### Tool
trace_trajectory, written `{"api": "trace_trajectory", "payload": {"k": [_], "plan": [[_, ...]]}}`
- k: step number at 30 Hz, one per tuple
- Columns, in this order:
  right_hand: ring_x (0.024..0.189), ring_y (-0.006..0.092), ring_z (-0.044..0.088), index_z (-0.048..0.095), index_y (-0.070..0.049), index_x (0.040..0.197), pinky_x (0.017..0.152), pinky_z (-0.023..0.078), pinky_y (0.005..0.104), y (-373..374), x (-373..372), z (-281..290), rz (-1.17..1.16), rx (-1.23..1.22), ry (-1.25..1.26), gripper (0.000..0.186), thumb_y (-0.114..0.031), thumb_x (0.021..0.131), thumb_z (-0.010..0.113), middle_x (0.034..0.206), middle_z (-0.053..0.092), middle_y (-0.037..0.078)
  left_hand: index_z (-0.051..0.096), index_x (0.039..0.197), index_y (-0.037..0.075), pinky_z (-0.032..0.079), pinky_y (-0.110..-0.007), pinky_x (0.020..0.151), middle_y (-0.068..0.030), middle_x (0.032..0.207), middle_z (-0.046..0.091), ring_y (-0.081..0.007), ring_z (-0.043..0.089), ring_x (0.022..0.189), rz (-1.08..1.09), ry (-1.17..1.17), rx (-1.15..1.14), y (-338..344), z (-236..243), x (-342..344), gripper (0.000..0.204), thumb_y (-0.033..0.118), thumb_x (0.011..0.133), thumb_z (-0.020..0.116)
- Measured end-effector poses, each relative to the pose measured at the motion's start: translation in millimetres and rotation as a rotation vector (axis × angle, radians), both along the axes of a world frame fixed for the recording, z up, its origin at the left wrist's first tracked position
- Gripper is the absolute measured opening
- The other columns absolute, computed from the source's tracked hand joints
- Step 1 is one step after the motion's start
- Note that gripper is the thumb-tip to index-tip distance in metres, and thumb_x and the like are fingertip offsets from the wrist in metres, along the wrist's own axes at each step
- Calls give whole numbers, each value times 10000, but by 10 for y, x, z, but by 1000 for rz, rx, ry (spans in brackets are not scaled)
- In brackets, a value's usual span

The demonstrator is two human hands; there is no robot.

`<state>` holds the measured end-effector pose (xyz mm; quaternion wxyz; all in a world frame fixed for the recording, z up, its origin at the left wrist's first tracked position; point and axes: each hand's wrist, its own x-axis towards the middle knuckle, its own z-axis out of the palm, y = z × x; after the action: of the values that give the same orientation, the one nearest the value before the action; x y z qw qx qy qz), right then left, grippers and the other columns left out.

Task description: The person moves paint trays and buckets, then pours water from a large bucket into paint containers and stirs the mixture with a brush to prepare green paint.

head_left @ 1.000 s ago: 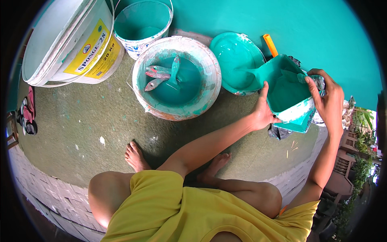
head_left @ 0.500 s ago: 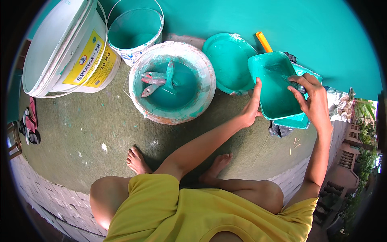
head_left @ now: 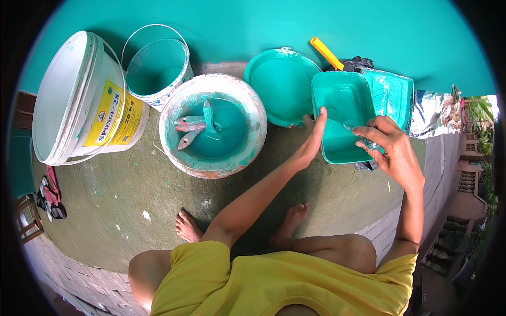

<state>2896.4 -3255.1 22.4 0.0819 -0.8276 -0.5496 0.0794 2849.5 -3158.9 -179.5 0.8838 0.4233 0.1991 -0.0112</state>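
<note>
A deep rectangular paint tray (head_left: 340, 87), coated inside with teal paint, is at the right of the head view. My left hand (head_left: 310, 139) grips its left side, thumb at the rim and the other fingers partly hidden. In my right hand (head_left: 391, 150) is a paint-smeared paintbrush (head_left: 368, 143), pinched by its handle with its head inside the tray. To the left stands a round basin (head_left: 171, 95) of teal liquid. Several paintbrushes (head_left: 191, 126) rest in it, some handles on its inner side.
Behind the basin is a teal-stained pail (head_left: 176, 84); a large white bucket (head_left: 87, 118) leans at far left. A round teal lid or pan (head_left: 282, 84), an orange handle (head_left: 324, 52) and a ridged paint tray (head_left: 395, 95) lie near the teal wall. Sandals (head_left: 51, 195) lie at left.
The held tray has moved left, uncovering more of the ridged tray behind it. My right hand has brought the paintbrush toward the tray's nearer part. The whole view has shifted slightly.
</note>
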Motion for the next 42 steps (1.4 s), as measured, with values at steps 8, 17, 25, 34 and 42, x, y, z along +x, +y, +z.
{"api": "trace_trajectory", "payload": {"k": [8,17,25,34,42], "plan": [[757,266,526,620,-58,1012,654,449,374,-485,-238,-314,-135,136,-77,386,-13,637,697,826,526,91,179,1223,-104,325,-382,964,-280,1219,355,-326,390,1170,-223,-131,231,-190,62,-313,887,687,847,324],[814,260,534,610,-77,1015,674,489,386,-1037,-668,-1023,-118,-51,230,341,-46,682,675,829,499,80,279,1210,-81,381,-443,915,-332,1159,471,-400,484,1127,-400,266,425,-633,-859,-656,872,705,834,299],[796,283,529,617,-63,995,671,463,399,-1178,-338,-1788,-316,173,138,274,-70,724,659,821,497,97,371,1267,-37,322,-467,977,-299,1251,430,-381,405,1212,-436,355,691,-452,-1207,-563,849,693,844,279],[745,273,519,618,-84,968,648,441,381,-1006,-794,-1890,-208,208,190,288,-57,690,688,794,488,86,160,1371,-110,225,-418,1086,-322,1410,196,-420,216,1324,-1233,199,1113,320,-249,-1108,1047,727,783,386],[721,298,533,616,-58,944,622,433,380,-981,-728,-1774,-342,213,270,227,-34,725,669,790,509,118,528,860,56,388,-254,665,5,785,512,-89,478,733,-575,122,1110,2576,2193,-1872,360,414,880,560]]}}
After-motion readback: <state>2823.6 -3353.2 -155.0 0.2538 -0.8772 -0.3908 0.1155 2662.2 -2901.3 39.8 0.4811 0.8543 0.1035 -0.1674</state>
